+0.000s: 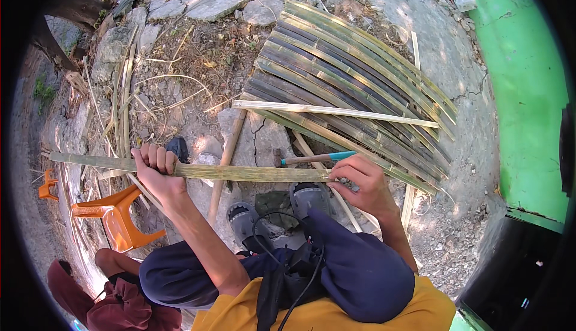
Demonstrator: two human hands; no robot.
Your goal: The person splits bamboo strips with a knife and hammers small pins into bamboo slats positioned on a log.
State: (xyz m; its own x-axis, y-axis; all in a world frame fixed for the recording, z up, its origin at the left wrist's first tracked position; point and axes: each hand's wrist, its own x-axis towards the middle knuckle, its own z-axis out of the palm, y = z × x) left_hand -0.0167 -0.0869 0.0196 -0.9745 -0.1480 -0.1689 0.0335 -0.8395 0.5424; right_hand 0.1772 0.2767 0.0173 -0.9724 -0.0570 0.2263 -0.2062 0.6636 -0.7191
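A long split bamboo strip (240,173) lies nearly level across the view, in front of my knees. My left hand (159,174) is closed round it left of its middle, and the left end sticks out past the fist. At the right end, my right hand (363,181) pinches the strip's tip between thumb and fingers; any small item there is too small to make out. Just beyond this hand lies a hammer (315,158) with a teal grip. Further off, a row of dark and green bamboo slats (354,85) is laid side by side, with a pale strip (336,110) across it.
To the left are an orange plastic chair (120,220) and loose bamboo strips (125,91). A wooden pole (227,166) runs beneath the held strip. Another person's maroon clothing (129,307) shows at lower left. A green wall (522,85) bounds the right side; the ground is rough stone.
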